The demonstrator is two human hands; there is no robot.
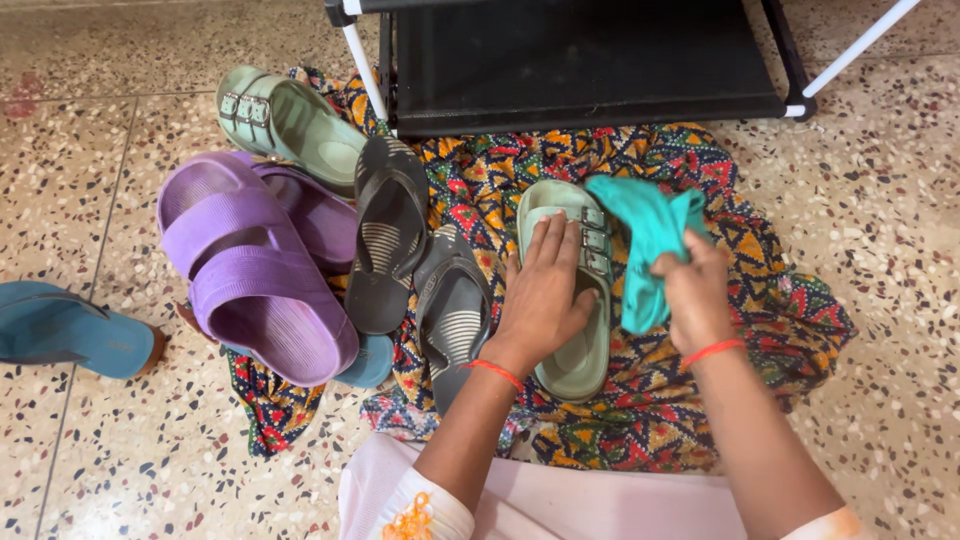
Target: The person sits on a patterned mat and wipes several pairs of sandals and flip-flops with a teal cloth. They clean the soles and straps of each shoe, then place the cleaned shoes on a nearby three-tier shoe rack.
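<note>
While the patterned cloth serves as the floor mat, footwear lies across it. Far left of it, off the cloth, 1 blue slipper. On its left edge, 2 purple slides, then 2 dark flip-flops. Mid-cloth: pale green sandal, left hand pressed flat on it, fingers spread, not gripping. Right hand clenched on a teal rag just beside the buckles. Judgement: steady pressure, wipe strap to heel.
</note>
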